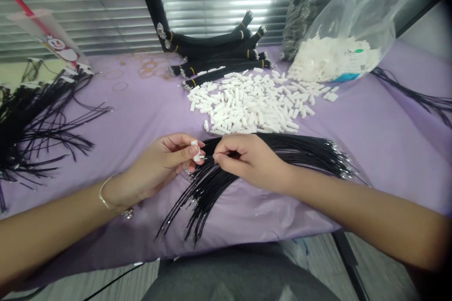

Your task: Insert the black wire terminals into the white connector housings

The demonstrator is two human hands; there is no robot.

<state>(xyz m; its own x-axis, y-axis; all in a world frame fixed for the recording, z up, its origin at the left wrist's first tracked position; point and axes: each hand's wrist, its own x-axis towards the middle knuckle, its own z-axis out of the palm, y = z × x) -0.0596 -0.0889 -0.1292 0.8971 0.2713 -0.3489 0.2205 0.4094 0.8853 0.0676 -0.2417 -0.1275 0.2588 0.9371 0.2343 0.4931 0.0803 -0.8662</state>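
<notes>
Landmark is the pile of white connector housings (248, 103) on the purple tablecloth (395, 150). Just in front of it, the left hand (155, 164) has one white connector housing (195, 150), pinched between thumb and fingertips. The right hand (247, 160) is right beside it, thumb and forefinger pressed together on a thin black wire (211, 157), its end at the housing; the other fingers are curled. Can't tell if the metal tip is inside the housing, as it's too small.

A fan of black wires with metal terminals (282, 143) lies under the right hand, also in front of the pile. Behind the pile are bundled black wire harnesses (219, 51), and a clear plastic bag of housings (339, 33) sits behind and to its right. Loose black wires (35, 122) lie well left of it.

Risks: a slack pinch could drop the small housing into the pile. A skewed wire tip could bend the terminal or catch at the opening. Pulling one wire could also snag the fan and tangle neighbouring wires.
</notes>
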